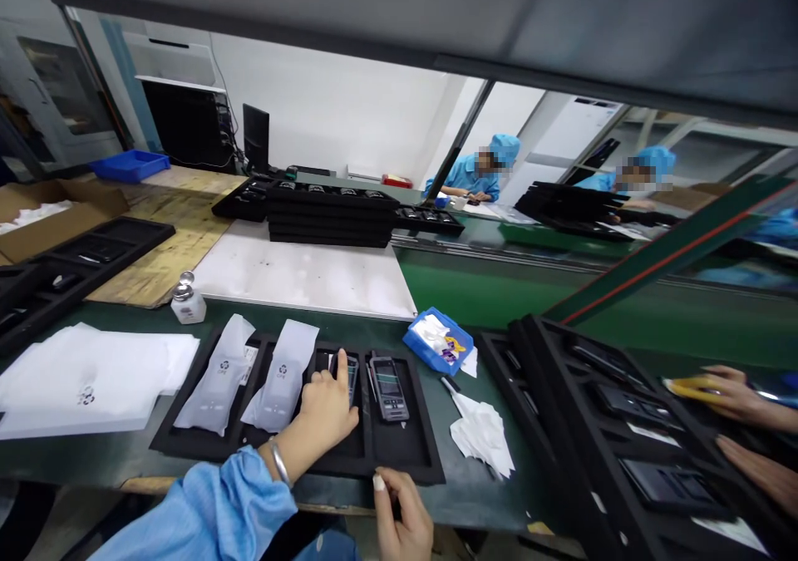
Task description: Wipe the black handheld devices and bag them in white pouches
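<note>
A black tray (408, 455) lies on the green bench in front of me. Its two left slots hold devices in white bags (219, 371) (283, 371). My left hand (325, 411) is on a black handheld device (351, 371) in the third slot, fingers curled at its edge and the index finger laid along it. A second bare handheld device (388, 388) lies in the right slot. My right hand (402, 518), with white tape on one fingertip, pinches the tray's front edge.
A blue box of wipes (436, 341) and a crumpled white cloth (483, 438) lie right of the tray. White bags (87, 378) and a small bottle (187, 299) are at left. Stacked black trays (623, 428) stand at right, where a co-worker's hands (739, 396) hold something yellow. Beyond runs a green conveyor (499, 282).
</note>
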{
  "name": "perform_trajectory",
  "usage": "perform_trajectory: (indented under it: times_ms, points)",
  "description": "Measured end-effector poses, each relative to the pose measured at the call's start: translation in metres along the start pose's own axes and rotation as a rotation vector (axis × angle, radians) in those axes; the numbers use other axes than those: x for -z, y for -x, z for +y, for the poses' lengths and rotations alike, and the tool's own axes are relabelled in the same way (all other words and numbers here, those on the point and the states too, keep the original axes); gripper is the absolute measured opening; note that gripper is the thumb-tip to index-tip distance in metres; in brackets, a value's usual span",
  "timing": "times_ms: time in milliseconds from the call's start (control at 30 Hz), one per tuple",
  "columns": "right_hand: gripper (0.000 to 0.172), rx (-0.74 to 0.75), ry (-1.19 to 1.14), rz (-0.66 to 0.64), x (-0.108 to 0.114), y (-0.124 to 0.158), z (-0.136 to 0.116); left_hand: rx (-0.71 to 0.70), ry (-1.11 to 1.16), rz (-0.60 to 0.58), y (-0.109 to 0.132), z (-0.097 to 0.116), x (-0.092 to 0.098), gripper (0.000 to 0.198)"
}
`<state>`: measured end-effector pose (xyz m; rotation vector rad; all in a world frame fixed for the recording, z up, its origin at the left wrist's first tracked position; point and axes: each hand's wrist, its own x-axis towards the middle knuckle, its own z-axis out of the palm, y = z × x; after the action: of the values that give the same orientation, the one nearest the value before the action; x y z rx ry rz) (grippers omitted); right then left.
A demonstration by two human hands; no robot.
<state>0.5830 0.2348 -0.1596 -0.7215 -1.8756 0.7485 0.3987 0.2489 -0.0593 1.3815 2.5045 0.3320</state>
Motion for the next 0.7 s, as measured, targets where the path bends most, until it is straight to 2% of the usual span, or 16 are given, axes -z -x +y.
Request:
perform_trajectory:
  times_ms: [133,233,333,433,533,633,700]
  points:
    - [0.014,-0.091,-0.027,0.019,0.001,0.002,-0.006,0.050,0.250,-0.072,-0.014,-0.006,0.007,0.104]
    - [0.019,-0.204,-0.064,0.059,0.008,-0.003,-0.010,0.018,0.465,-0.184,-0.015,-0.026,0.017,0.099]
    - [0.025,-0.317,-0.113,0.041,0.020,-0.023,-0.016,-0.059,0.713,-0.337,-0.001,-0.053,0.031,0.093]
    - [0.049,-0.411,-0.267,-0.134,0.026,-0.058,-0.029,-0.126,0.969,-0.471,0.020,-0.080,0.047,0.100]
    - [0.075,-0.429,-0.447,-0.350,0.014,-0.094,-0.049,-0.184,1.237,-0.592,0.038,-0.105,0.062,0.108]
    - [0.083,-0.448,-0.518,-0.566,-0.012,-0.119,-0.072,-0.199,1.277,-0.604,0.051,-0.128,0.074,0.110]
    - [0.081,-0.481,-0.533,-0.695,-0.031,-0.129,-0.087,-0.185,1.273,-0.582,0.057,-0.145,0.079,0.111]
